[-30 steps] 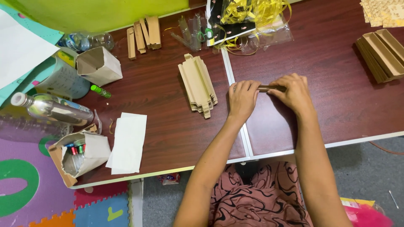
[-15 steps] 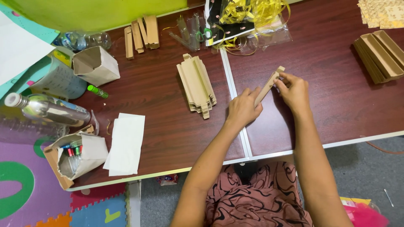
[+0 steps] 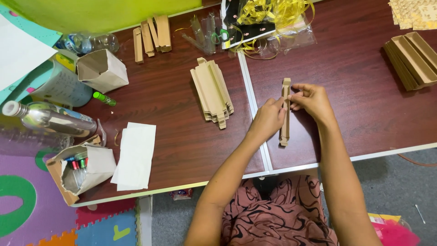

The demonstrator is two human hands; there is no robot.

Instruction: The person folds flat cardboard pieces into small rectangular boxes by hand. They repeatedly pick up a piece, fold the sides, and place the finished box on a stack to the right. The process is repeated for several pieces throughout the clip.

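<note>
Cardboard strip (image 3: 285, 112) now upright-turned, seemingly between hands (image 3: 291, 109).

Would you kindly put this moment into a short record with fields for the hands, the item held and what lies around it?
Left hand: pinches the strip's left side, near its middle
Right hand: pinches the strip's right side, nearer the top
Held item: folded cardboard strip, lengthwise away from the person, on the right table
Left of it: stack of flat cardboard blanks
Far right: stacked folded cardboard pieces
Top: yellow ribbon
</note>
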